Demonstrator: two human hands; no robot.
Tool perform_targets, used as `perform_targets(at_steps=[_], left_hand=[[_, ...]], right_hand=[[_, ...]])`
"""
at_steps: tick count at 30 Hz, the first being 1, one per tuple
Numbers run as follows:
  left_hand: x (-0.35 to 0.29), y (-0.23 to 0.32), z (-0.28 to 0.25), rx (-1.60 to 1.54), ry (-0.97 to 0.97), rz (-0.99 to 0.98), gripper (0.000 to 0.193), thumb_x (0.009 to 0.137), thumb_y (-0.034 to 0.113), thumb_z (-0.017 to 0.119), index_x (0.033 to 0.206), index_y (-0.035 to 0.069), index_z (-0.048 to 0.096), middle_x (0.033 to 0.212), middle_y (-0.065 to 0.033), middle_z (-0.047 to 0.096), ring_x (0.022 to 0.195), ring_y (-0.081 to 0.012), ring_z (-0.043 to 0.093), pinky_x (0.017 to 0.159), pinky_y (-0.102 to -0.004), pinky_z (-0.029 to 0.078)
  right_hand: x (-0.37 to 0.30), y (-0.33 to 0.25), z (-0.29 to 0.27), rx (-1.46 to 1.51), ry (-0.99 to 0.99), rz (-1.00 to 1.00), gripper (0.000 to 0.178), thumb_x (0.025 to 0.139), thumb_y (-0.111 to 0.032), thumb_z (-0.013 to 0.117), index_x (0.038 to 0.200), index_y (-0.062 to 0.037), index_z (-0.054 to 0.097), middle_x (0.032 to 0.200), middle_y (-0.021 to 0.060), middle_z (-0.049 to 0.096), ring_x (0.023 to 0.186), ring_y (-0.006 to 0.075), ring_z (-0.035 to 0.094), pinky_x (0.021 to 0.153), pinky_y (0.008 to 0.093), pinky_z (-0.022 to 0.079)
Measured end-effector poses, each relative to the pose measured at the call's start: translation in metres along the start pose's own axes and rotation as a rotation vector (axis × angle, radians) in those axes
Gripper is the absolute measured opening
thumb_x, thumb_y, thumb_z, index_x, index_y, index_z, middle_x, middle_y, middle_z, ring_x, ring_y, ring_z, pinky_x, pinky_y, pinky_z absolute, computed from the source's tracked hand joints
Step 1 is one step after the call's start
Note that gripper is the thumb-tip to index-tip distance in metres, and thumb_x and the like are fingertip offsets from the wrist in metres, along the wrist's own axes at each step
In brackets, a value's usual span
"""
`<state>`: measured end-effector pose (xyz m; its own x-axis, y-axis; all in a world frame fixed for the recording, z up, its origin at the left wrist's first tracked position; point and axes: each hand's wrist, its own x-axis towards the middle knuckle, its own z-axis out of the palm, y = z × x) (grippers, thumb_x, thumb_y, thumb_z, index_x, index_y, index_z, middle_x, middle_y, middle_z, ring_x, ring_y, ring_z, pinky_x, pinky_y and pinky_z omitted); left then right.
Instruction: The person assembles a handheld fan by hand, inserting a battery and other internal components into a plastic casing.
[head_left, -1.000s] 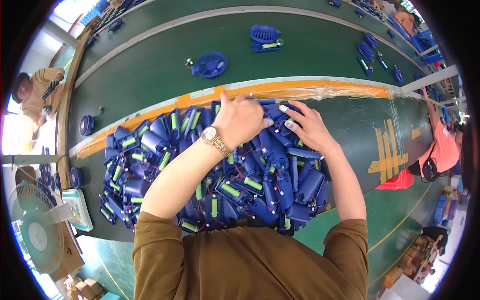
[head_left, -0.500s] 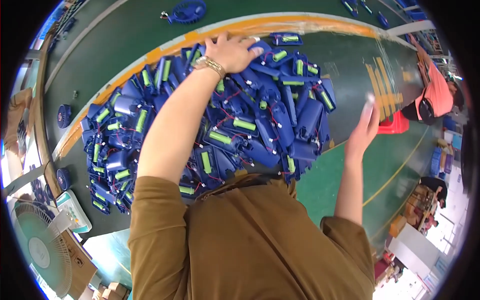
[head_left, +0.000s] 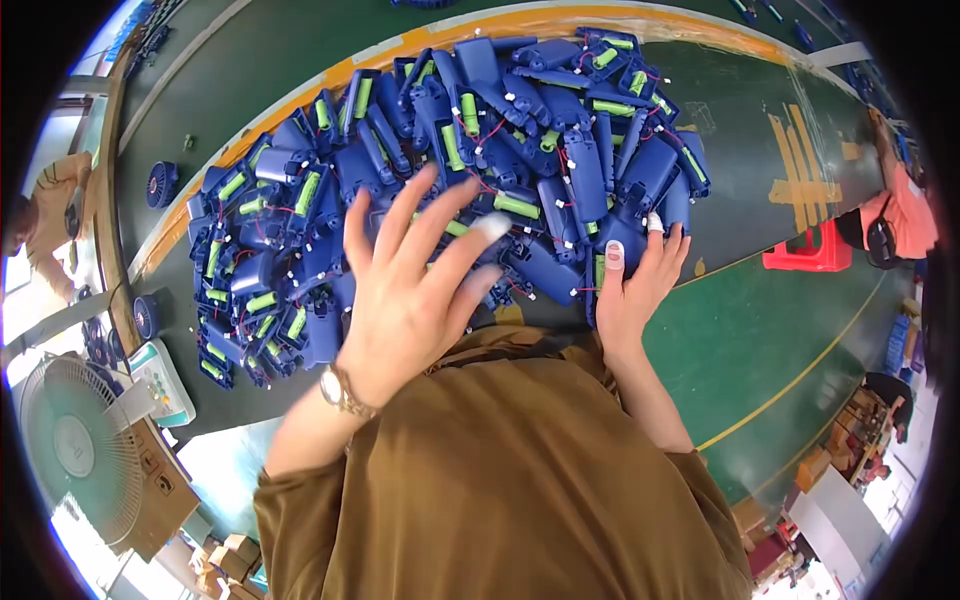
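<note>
In the head view, my left hand (head_left: 400, 300) is over the near side of a pile of blue casings (head_left: 582, 178), fingers spread wide; my right hand (head_left: 637, 290) touches the pile's near right edge, thumb apart from fingers, though I cannot tell whether they pinch a casing; green cells (head_left: 517, 205) show among the casings, on the dark table (head_left: 735, 200).

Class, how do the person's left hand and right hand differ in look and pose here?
The left hand spreads its fingers wide; the right hand has its fingers closer together. The left wrist wears a watch; the right shows none. Both are at the pile of blue casings.
</note>
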<state>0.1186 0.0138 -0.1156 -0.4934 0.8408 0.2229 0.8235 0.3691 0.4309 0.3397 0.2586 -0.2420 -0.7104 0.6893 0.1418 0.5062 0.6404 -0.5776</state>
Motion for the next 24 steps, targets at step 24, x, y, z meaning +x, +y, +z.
perform_targets(at_steps=[24], left_hand=[[-0.251, 0.001, 0.005, 0.201, 0.109, -0.382, 0.063, 0.083, 0.051, 0.104, 0.139, 0.031, 0.082, 0.171, -0.0085, 0.059, 0.16, -0.042, 0.049, 0.127, -0.0705, 0.035]], right_hand=[[-0.075, 0.005, -0.063, 0.003, -0.098, -0.14, 0.083, 0.09, -0.002, 0.089, 0.17, -0.0075, 0.067, 0.172, 0.0237, 0.061, 0.155, 0.0454, 0.064, 0.126, 0.0533, 0.059]])
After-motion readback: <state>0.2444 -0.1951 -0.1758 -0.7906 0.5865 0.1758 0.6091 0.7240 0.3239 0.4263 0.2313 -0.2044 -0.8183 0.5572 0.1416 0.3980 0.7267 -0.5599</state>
